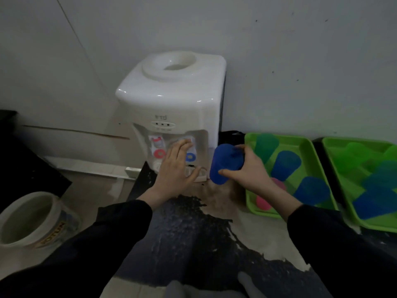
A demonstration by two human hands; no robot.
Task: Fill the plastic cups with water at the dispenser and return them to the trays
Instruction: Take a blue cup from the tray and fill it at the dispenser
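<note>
A: Floor (pixel 217 214), pale, with a dark wet patch (pixel 193 222); white wall behind the dispenser (pixel 171 104).

B: Far-right tray (pixel 330 147) is cut off; its cups blur together.

A: Near tray (pixel 249 138) holds green, blue, pink cups. Right hand (pixel 251 168), grip closed round the blue cup (pixel 225 163), beside the dispenser. Left hand (pixel 178 168), fingers spread, empty, at the blue tap (pixel 190 157).

The water dispenser (pixel 171 100) is white, with a red tap (pixel 159 153) and a blue tap (pixel 190 157); the cup (pixel 225 163) in the right hand (pixel 252 168) is deep blue; both trays (pixel 309 147) are bright green, holding blue, green and pink cups (pixel 285 163); the sleeves (pixel 120 229) are black; the bucket (pixel 32 220) is cream.
</note>
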